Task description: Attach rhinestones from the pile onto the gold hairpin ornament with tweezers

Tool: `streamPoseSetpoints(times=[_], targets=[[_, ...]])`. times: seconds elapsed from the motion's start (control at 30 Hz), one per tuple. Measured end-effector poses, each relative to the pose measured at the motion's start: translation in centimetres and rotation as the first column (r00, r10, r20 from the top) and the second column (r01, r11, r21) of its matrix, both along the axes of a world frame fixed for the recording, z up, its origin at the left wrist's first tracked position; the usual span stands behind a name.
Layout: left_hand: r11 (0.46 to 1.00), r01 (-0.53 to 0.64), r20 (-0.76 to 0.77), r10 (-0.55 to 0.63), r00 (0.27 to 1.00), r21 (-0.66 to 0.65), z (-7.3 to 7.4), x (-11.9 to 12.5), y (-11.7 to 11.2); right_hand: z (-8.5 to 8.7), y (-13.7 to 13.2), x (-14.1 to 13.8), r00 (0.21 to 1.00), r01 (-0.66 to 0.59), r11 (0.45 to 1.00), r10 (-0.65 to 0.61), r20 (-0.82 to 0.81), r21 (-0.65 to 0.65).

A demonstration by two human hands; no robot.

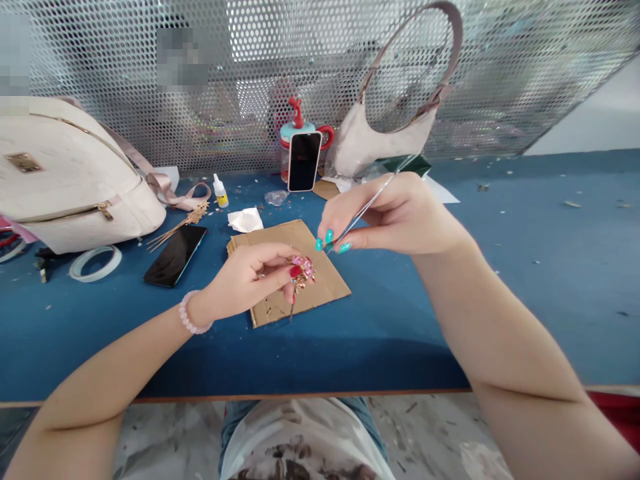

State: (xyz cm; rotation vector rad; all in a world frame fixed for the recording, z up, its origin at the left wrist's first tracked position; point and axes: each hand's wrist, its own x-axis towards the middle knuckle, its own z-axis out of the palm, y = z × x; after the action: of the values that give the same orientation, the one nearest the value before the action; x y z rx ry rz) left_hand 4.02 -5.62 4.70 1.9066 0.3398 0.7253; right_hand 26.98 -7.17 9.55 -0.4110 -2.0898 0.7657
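Note:
Closed around a beaded hairpin (306, 267) is my left hand (245, 277), its thumb and fingers pinching the piece from the left. Pink bead flowers and gold-coloured metal show on the hairpin, and a thin stem points down below the fingers. My right hand (400, 213) grips silver tweezers (367, 207) at a slant, tips down toward the left. The tips are just right of and above the pink flowers, apart from them; whether they hold anything is too small to tell. Under both hands lies a piece of brown cardboard (325, 287).
Left stand a white backpack (80, 173), a tape roll (95, 263), a black phone (176, 257) and gold hairpin sticks (183, 223). Behind are a glue bottle (221, 192), white paper (245, 220), an upright phone (305, 162), a lidded cup (286, 150) and a handbag (385, 143).

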Motion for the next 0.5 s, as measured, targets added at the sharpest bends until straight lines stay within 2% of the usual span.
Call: streamPoseSetpoints(times=[0.5], targets=[[1.000,0.003,0.032,-0.003,0.999,0.020,-0.34,-0.01,0.32,-0.17,0.18,0.06,1.000,0.016,0.998,-0.017,0.021,0.065]])
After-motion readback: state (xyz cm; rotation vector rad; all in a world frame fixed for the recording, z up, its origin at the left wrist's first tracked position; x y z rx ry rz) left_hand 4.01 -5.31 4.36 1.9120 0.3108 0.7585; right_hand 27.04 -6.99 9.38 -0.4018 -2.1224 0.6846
